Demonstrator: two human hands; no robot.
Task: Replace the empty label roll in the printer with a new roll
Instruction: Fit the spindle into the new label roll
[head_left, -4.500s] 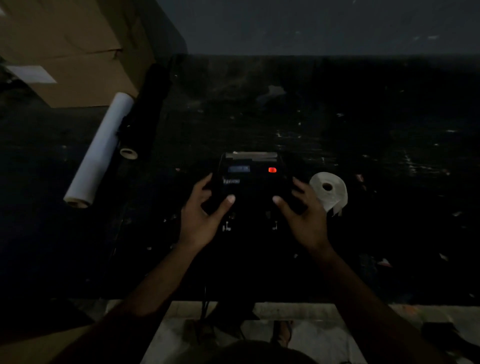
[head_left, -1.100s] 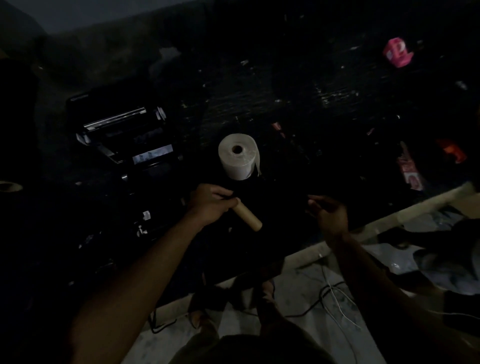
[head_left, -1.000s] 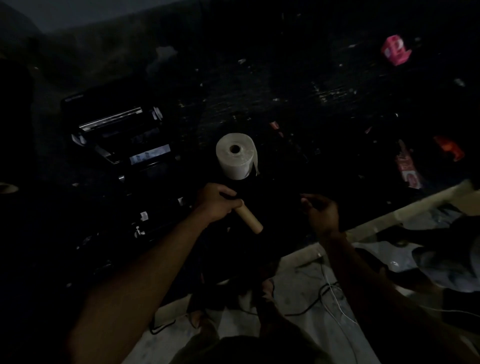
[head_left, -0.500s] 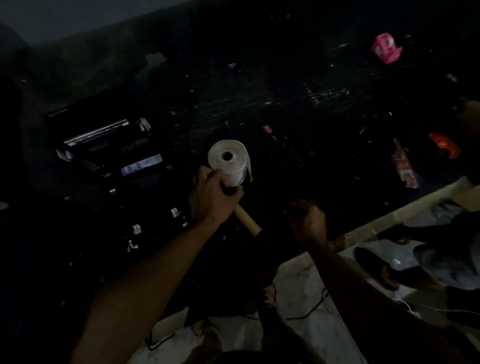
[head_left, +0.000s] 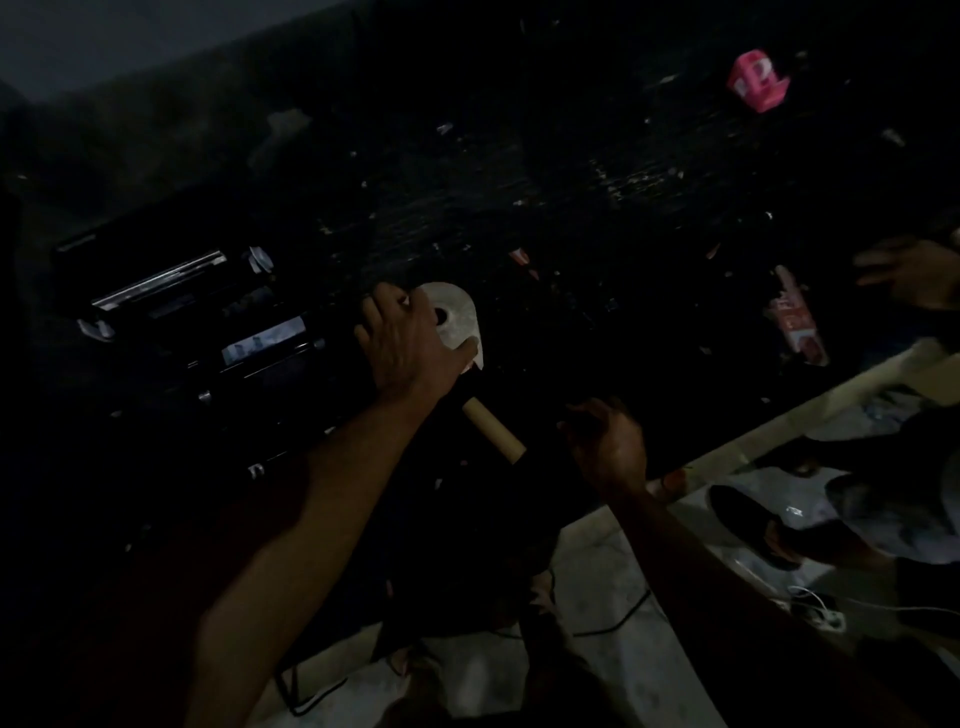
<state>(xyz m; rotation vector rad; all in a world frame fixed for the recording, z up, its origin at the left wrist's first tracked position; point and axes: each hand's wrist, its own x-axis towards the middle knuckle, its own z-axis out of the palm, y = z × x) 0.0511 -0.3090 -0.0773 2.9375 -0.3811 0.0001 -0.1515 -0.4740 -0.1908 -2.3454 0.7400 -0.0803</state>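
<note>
The scene is very dim. The black label printer (head_left: 182, 317) stands at the left of the dark table with its lid raised and its roll bay exposed. Just right of it lies the new white label roll (head_left: 457, 317). My left hand (head_left: 405, 343) is over that roll, fingers and thumb wrapped around it. The empty brown cardboard core (head_left: 493, 431) lies slanted just below my left wrist; whether the hand still touches it I cannot tell. My right hand (head_left: 608, 447) hovers near the table's front edge, fingers loosely curled, with nothing visible in it.
A pink object (head_left: 758, 80) sits at the far right back, and a red and white packet (head_left: 797, 322) lies at the right. Another person's hand (head_left: 914, 275) reaches in from the right edge. The table's front edge (head_left: 779, 431) runs diagonally, with cables (head_left: 613, 629) on the floor below.
The printer lid now stands open and the core is out. My left hand moved up from carrying the core and closed around the white roll. My right hand stayed low near the table edge.
</note>
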